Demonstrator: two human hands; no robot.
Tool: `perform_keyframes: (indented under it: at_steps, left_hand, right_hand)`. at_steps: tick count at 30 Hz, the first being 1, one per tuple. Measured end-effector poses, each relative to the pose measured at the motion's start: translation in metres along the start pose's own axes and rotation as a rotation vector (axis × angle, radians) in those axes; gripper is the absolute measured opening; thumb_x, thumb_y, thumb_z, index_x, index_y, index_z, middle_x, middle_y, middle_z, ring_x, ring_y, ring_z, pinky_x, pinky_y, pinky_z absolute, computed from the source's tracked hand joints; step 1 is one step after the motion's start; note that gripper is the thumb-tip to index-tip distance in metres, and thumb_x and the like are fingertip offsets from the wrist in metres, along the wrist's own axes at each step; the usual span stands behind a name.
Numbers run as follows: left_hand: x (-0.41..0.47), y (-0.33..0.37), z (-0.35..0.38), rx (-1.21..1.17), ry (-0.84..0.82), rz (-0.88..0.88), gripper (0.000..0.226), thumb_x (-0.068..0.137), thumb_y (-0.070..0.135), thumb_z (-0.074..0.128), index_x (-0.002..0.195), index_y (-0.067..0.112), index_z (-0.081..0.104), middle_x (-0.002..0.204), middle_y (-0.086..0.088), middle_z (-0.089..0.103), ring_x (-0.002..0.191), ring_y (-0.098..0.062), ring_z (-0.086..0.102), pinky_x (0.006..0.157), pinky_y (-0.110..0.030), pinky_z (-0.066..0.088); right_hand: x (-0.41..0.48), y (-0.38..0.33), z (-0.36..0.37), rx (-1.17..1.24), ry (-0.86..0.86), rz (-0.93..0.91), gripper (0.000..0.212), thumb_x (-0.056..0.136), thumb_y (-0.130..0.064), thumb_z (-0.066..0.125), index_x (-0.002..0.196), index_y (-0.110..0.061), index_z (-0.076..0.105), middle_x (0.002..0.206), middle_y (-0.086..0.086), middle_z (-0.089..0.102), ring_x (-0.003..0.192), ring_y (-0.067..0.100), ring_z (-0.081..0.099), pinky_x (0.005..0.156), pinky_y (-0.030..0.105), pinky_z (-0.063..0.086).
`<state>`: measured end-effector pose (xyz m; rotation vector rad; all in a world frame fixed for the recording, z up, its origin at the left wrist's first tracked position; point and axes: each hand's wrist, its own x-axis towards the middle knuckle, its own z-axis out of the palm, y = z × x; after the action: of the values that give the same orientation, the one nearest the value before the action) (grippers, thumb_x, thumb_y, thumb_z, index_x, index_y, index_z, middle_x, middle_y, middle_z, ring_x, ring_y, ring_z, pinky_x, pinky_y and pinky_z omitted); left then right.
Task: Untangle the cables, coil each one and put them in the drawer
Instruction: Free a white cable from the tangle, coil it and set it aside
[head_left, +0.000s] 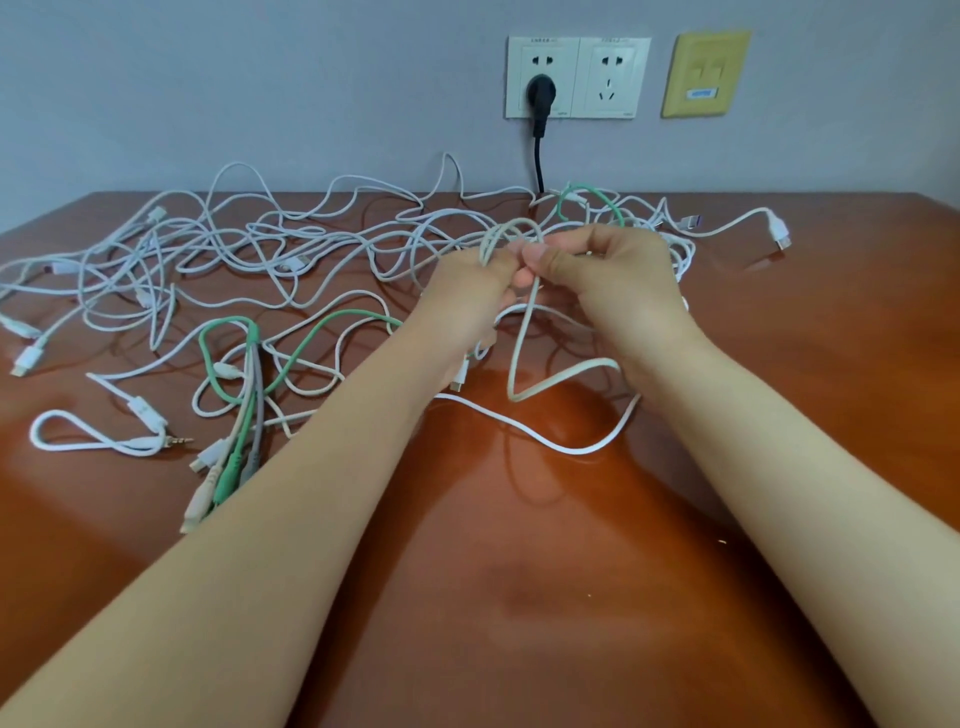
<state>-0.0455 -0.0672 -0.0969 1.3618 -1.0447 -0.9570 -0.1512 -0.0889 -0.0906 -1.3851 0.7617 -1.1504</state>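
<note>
Nearest, bare glossy brown tabletop (519, 597) between two forearms. Further in, raised above it, left hand (465, 299) and right hand (621, 280) close together, both pinching one pale grey cable (521, 343) between thumb and curled fingers. Small loop standing up over the knuckles, long strand hanging to a sharp bend just above the wood, then back up toward the right hand. Under the hands, flat on the tabletop, a white cable (571, 451) in a wide curve. Off to the left, a bundle of green, grey and cream plugs (228, 462), an earphone lead (143, 408) with a metal jack, a green cable (358, 312) snaking through. Beyond, across the back of the tabletop, a loose tangle of white cables (234, 244), with a USB plug (777, 232) at far right. Farthest, on the wall, a black plug (541, 93) in a white socket panel (613, 78), and a yellow plate (704, 73) just beside.
</note>
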Motion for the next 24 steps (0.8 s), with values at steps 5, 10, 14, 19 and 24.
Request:
perform_keyframes:
  at_steps: [5, 10, 14, 19, 24]
  left_hand:
    - [-0.005, 0.003, 0.004, -0.001, 0.038, 0.148, 0.020, 0.099, 0.015, 0.043, 0.087, 0.010, 0.057, 0.031, 0.012, 0.046, 0.033, 0.002, 0.047, 0.042, -0.006, 0.034]
    - [0.002, -0.004, 0.004, 0.232, 0.152, 0.302, 0.032, 0.096, 0.018, 0.049, 0.067, 0.029, 0.060, 0.046, 0.010, 0.052, 0.049, -0.003, 0.048, 0.060, -0.023, 0.038]
    - [0.004, -0.003, 0.006, 0.236, 0.222, 0.310, 0.030, 0.095, 0.018, 0.051, 0.067, 0.026, 0.057, 0.061, 0.008, 0.053, 0.063, -0.013, 0.048, 0.068, -0.030, 0.040]
    - [0.005, -0.001, -0.004, 0.112, 0.162, 0.173, 0.036, 0.098, 0.020, 0.046, 0.063, 0.020, 0.051, 0.034, 0.012, 0.042, 0.033, 0.000, 0.037, 0.037, -0.015, 0.028]
    - [0.000, 0.003, 0.000, 0.092, 0.087, 0.227, 0.024, 0.100, 0.016, 0.041, 0.087, 0.008, 0.059, 0.032, 0.013, 0.045, 0.030, 0.001, 0.041, 0.037, -0.009, 0.031]
  right_hand:
    - [0.006, 0.005, -0.005, -0.334, 0.047, -0.060, 0.020, 0.085, -0.008, 0.065, 0.066, -0.013, 0.061, 0.056, 0.000, 0.065, 0.054, 0.012, 0.061, 0.057, 0.024, 0.053]
    - [0.007, 0.010, -0.002, -0.592, 0.081, -0.173, 0.030, 0.082, -0.011, 0.065, 0.056, -0.021, 0.053, 0.060, 0.003, 0.064, 0.060, 0.018, 0.061, 0.069, 0.030, 0.051]
    - [0.004, 0.006, 0.003, -0.672, 0.070, -0.195, 0.021, 0.083, -0.020, 0.060, 0.071, -0.024, 0.044, 0.062, -0.006, 0.058, 0.061, 0.011, 0.053, 0.058, 0.020, 0.039]
    - [-0.002, 0.007, 0.008, -0.725, -0.097, -0.187, 0.028, 0.076, -0.005, 0.063, 0.071, -0.026, 0.046, 0.069, -0.006, 0.059, 0.077, 0.020, 0.062, 0.074, 0.033, 0.049]
    - [0.003, 0.005, 0.003, -0.629, -0.081, -0.127, 0.021, 0.093, -0.012, 0.051, 0.076, -0.023, 0.045, 0.061, -0.007, 0.061, 0.051, 0.001, 0.051, 0.060, 0.022, 0.042]
